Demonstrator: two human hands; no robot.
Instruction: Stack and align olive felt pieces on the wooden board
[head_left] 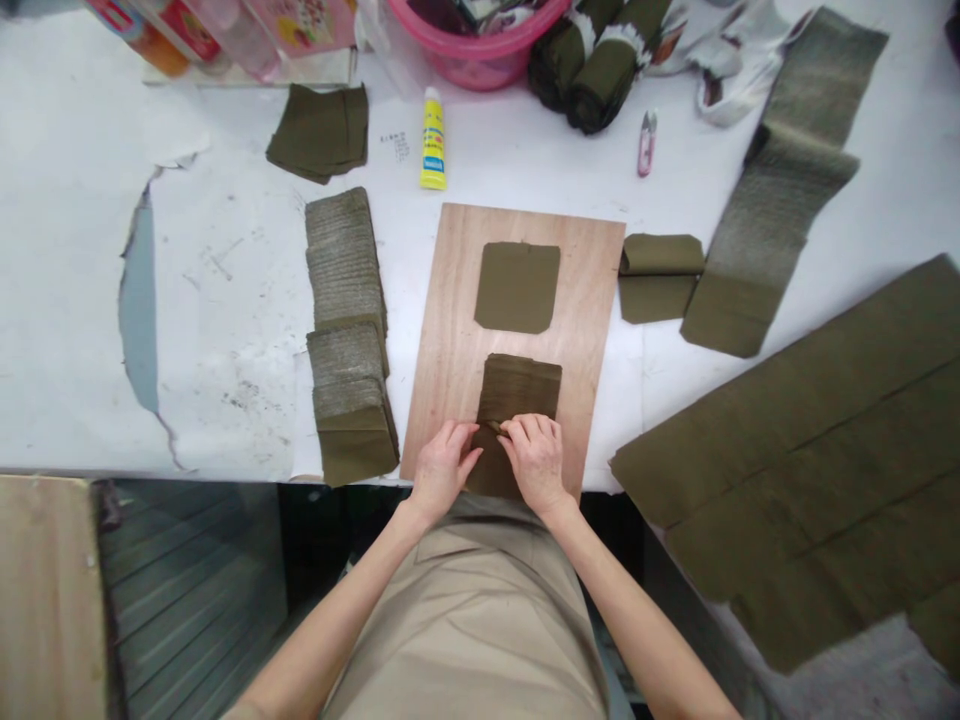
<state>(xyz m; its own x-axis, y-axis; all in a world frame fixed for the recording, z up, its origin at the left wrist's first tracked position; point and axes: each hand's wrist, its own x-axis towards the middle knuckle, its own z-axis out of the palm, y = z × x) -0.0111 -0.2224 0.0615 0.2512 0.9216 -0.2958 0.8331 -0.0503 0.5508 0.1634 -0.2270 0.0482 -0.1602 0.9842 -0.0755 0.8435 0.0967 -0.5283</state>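
Observation:
A dark olive fabric piece lies at the near end of a wooden board, with a small fold raised across its middle. My right hand pinches that fold between thumb and fingers. On the cloth's left edge, my left hand grips with its fingertips, the thumb lower down. The cloth's near part runs between my hands toward the board's front edge. Farther up the board, a flat olive fabric square with clipped corners lies apart from both hands.
Overlapping fabric pieces form a row left of the board. To the right are a folded piece, a fabric strip and large fabric panels. Behind stand a yellow glue tube, pink thread snips and a pink basin.

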